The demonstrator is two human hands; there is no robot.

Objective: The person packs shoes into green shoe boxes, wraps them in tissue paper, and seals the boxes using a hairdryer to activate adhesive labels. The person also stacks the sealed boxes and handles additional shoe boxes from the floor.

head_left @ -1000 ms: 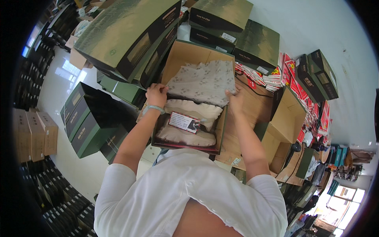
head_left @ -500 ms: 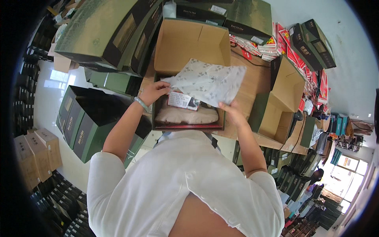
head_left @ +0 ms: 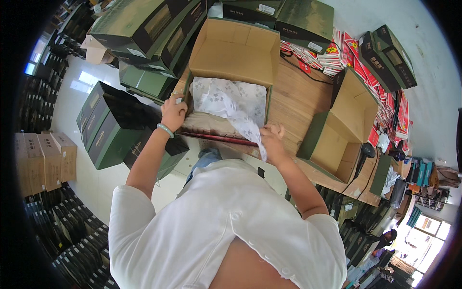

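At the near left corner of the open shoe box, the left hand is curled shut on the box's edge, a pale green bangle on its wrist. Just right of that grip, patterned tissue paper lies spread over the box's contents. Its trailing corner runs down to the right hand, whose fingers are pinched together on it. Further right stands an empty box on the wooden table.

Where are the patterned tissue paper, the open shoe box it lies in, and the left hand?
patterned tissue paper (head_left: pixel 231 100), head view, middle of the sheet
open shoe box (head_left: pixel 233 48), head view, inside of the raised lid
left hand (head_left: pixel 173 113), head view, back of the hand
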